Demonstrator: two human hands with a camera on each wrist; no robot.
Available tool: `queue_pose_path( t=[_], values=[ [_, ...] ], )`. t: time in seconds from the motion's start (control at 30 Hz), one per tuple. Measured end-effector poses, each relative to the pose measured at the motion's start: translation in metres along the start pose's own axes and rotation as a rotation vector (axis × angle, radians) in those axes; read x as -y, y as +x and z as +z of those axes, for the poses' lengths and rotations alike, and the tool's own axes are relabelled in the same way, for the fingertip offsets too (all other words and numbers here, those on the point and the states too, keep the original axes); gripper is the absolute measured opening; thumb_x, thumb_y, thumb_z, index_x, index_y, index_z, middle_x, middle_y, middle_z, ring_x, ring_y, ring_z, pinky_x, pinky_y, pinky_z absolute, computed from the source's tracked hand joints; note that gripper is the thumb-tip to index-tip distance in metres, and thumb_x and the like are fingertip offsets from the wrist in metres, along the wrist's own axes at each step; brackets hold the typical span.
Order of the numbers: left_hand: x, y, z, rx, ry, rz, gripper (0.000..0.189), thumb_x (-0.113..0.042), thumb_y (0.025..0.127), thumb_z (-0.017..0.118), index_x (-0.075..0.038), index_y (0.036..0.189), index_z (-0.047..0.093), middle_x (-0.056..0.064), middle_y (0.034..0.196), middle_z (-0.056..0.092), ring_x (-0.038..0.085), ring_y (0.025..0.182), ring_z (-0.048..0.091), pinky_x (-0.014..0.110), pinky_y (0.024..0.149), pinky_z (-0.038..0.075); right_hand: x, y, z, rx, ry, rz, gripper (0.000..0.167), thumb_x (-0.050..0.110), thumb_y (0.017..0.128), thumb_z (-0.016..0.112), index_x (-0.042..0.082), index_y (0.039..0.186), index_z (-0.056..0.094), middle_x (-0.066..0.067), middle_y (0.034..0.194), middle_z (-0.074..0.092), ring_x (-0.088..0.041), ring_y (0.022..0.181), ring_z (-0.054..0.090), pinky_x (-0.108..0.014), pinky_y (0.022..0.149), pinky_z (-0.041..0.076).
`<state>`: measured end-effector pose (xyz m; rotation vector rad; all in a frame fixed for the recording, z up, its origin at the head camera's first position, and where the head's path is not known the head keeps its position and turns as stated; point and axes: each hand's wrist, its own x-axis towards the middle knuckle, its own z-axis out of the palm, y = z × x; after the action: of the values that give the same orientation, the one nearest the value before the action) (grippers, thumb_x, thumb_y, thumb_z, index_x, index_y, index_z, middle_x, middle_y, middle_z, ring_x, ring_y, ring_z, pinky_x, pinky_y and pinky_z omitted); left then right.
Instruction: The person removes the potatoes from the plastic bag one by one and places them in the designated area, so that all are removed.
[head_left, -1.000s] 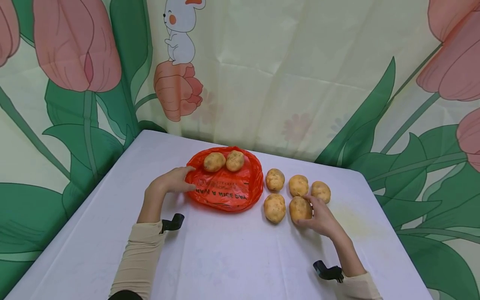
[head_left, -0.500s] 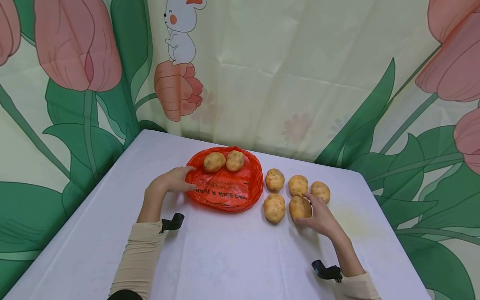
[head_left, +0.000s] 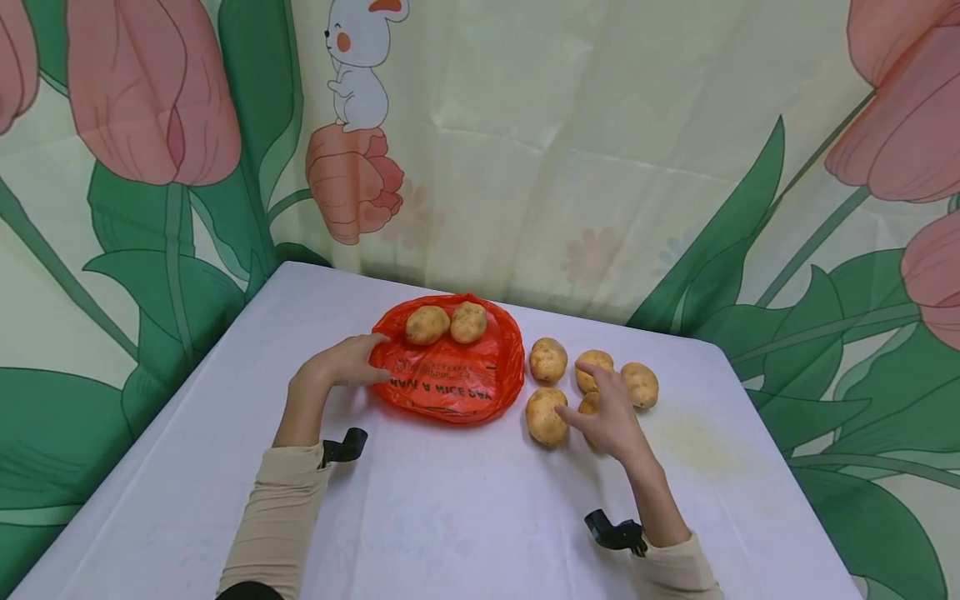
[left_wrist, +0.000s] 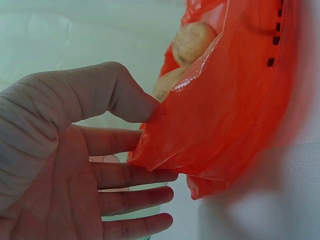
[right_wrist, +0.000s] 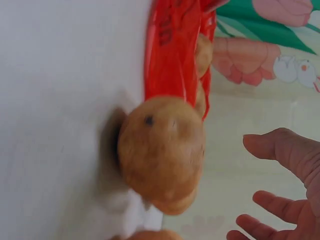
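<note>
My left hand [head_left: 347, 362] holds the left rim of a red plastic bag [head_left: 450, 400], its mouth spread wide. The left wrist view shows the thumb on one side of the film [left_wrist: 200, 135] and fingers on the other. Two potatoes [head_left: 427, 325] sit at the back of the bag. My right hand [head_left: 611, 417] hovers with spread fingers and holds nothing, its thumb close to the front-left potato [head_left: 547, 417]. Behind this hand another potato [head_left: 589, 403] is partly hidden. In the right wrist view, a potato [right_wrist: 160, 150] stands well apart from the fingers.
Right of the bag lie more potatoes, one at the back left [head_left: 548, 360], one at the back middle [head_left: 592, 358] and one at the right [head_left: 640, 385]. A white cloth covers the table [head_left: 465, 508]. A printed curtain [head_left: 510, 167] hangs behind its back edge.
My right hand has let go of the front-middle potato, risen and moved left toward the front-left potato. My left hand stays at the bag's rim.
</note>
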<state>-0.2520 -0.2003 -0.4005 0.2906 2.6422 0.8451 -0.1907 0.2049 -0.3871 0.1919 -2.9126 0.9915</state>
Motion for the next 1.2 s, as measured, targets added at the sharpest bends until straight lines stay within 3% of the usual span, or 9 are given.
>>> queue_pose_path(
  t=[0.27,0.67,0.87,1.1,1.2],
  values=[
    [0.001,0.001,0.001,0.004,-0.002,-0.004,0.072,-0.027,0.095,0.066,0.002,0.155,0.036,0.026,0.154,0.043,0.042,0.141,0.04,0.061,0.113,0.04,0.027,0.009,0.024,-0.02,0.124,0.028,0.078,0.022,0.087,0.081,0.009,0.153,0.041,-0.02,0.15,0.041,-0.041,0.138,0.041,-0.059,0.107,0.046],
    [0.001,0.0,0.0,0.0,0.0,0.013,0.072,-0.026,0.095,0.066,0.003,0.154,0.037,0.026,0.153,0.044,0.042,0.141,0.04,0.061,0.114,0.038,0.052,0.031,0.059,-0.035,0.298,-0.068,0.076,0.019,0.086,0.082,0.001,0.149,0.043,-0.02,0.148,0.044,-0.041,0.137,0.044,-0.056,0.112,0.042],
    [-0.001,0.0,0.0,0.003,-0.012,0.019,0.072,-0.024,0.095,0.066,0.001,0.155,0.037,0.026,0.153,0.044,0.042,0.14,0.04,0.061,0.113,0.039,0.06,0.043,0.071,-0.017,0.326,-0.007,0.074,0.025,0.088,0.081,0.006,0.149,0.043,-0.018,0.148,0.045,-0.036,0.136,0.046,-0.054,0.112,0.043],
    [-0.001,0.0,0.002,0.001,-0.006,0.097,0.067,-0.019,0.095,0.065,-0.004,0.156,0.039,0.025,0.155,0.043,0.043,0.141,0.04,0.062,0.116,0.034,0.069,0.059,0.078,0.009,0.347,0.058,0.074,0.026,0.088,0.08,0.007,0.15,0.044,-0.016,0.146,0.048,-0.038,0.135,0.047,-0.052,0.11,0.045],
    [-0.001,0.001,0.003,0.005,0.005,0.099,0.066,-0.019,0.095,0.064,-0.003,0.155,0.04,0.025,0.153,0.045,0.042,0.141,0.041,0.061,0.116,0.034,0.071,0.067,0.082,0.024,0.345,0.074,0.074,0.027,0.089,0.08,0.008,0.151,0.044,-0.014,0.146,0.048,-0.038,0.134,0.047,-0.051,0.11,0.045]
  ],
)
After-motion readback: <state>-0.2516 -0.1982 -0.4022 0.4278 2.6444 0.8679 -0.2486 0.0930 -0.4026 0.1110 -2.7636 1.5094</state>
